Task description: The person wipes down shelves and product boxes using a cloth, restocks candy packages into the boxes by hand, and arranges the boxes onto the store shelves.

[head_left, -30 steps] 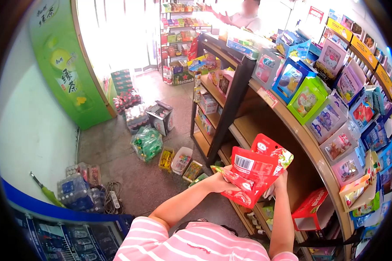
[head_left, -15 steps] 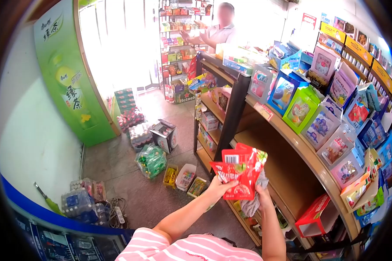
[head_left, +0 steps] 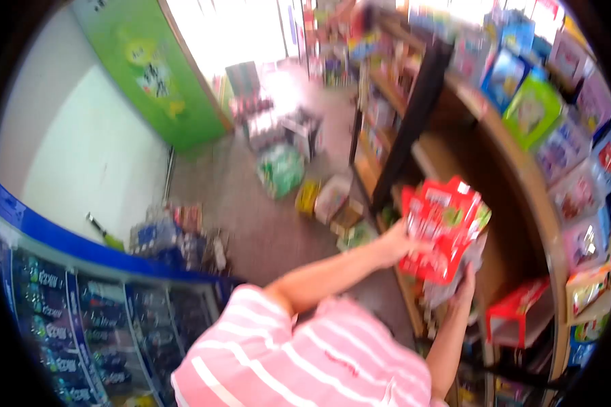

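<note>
Evidently both hands are at work on the red packets [head_left: 448, 220], a loose, fanned bunch held up in front of the brown shelf [head_left: 499, 183], above the floor [head_left: 231, 180]. The left hand [head_left: 395, 243] has its fingers closed on the bunch's left side, while the right hand [head_left: 464, 290] is just below its right side, fingers curled round a greyish cloth [head_left: 442, 292]; blur hides where each fingertip lands, and I cannot tell whether the right fingers also touch the packets. These look like light, glossy pouches, soft enough to bend and probably slick, so one could slide out of the fan if pinched only at a corner. The lower edges, gathered together between thumb and fingers, seem the surest hold; a hard squeeze in the middle might crumple whatever is inside. A red carton [head_left: 518, 313] sits lower right, well apart from the bunch.
</note>
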`<state>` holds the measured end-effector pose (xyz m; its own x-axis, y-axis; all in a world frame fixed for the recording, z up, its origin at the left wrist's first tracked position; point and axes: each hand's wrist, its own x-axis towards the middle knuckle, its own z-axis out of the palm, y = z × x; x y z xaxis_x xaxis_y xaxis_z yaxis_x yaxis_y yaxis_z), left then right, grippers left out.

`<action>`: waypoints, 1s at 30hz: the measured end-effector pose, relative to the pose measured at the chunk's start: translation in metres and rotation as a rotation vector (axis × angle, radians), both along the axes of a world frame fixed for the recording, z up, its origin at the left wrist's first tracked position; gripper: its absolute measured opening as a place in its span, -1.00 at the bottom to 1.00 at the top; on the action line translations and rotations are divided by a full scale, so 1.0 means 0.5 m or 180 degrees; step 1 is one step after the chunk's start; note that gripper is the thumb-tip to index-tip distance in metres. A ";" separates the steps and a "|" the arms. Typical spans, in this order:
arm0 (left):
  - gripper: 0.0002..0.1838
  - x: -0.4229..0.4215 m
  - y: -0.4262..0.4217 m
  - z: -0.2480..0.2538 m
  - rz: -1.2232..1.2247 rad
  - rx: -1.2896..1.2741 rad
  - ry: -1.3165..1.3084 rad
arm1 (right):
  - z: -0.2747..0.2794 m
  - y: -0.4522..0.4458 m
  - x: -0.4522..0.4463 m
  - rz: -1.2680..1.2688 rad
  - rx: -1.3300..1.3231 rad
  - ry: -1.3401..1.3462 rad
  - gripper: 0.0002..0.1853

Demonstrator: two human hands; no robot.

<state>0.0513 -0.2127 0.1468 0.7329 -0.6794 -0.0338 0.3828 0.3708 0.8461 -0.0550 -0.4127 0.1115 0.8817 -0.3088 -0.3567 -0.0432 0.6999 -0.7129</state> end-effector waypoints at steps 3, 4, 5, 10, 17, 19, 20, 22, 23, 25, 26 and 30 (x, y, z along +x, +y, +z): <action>-0.67 0.000 -0.001 0.085 -0.0115 -0.0063 -0.0465 | 0.038 0.007 0.073 -0.0152 -0.0218 -0.0346 -0.40; -0.66 0.010 0.001 0.110 -0.0038 -0.0026 -0.0762 | 0.039 0.025 0.070 -0.0235 -0.0023 -0.0570 -0.40; -0.63 -0.038 -0.021 0.050 -0.0127 0.0433 -0.0304 | 0.038 0.038 0.027 0.0040 -0.0023 -0.0882 -0.40; -0.79 -0.092 -0.045 0.012 -0.0098 0.0403 -0.0206 | -0.030 -0.023 -0.051 0.0423 -0.0008 -0.0577 -0.25; -0.81 -0.135 -0.009 0.011 0.0182 0.0275 -0.0140 | 0.073 0.004 -0.046 0.0596 -0.0219 -0.0776 -0.43; -0.77 -0.134 0.010 -0.010 0.0233 -0.0181 0.0195 | 0.089 0.011 -0.045 0.0472 -0.0241 -0.1026 -0.45; -0.73 -0.135 0.015 -0.014 0.0266 -0.0411 0.0443 | 0.104 0.014 -0.047 0.0373 -0.0350 -0.0988 -0.48; -0.70 -0.146 0.007 0.004 0.0484 -0.0326 0.0618 | 0.107 -0.002 -0.053 0.0507 -0.0565 -0.0827 -0.52; -0.70 -0.142 0.009 -0.002 0.0403 -0.0373 0.0642 | 0.111 -0.005 -0.058 0.0483 -0.0601 -0.0770 -0.55; -0.70 -0.125 0.002 -0.026 0.0196 -0.0376 0.0667 | 0.098 -0.017 -0.062 0.0494 -0.0777 -0.0743 -0.51; -0.70 -0.118 0.000 -0.037 0.0048 -0.0391 0.0678 | 0.090 -0.022 -0.065 0.0565 -0.0949 -0.0729 -0.47; -0.66 -0.135 -0.047 0.008 -0.0482 -0.0428 0.0556 | 0.076 -0.015 -0.065 0.0315 -0.1196 -0.0451 -0.63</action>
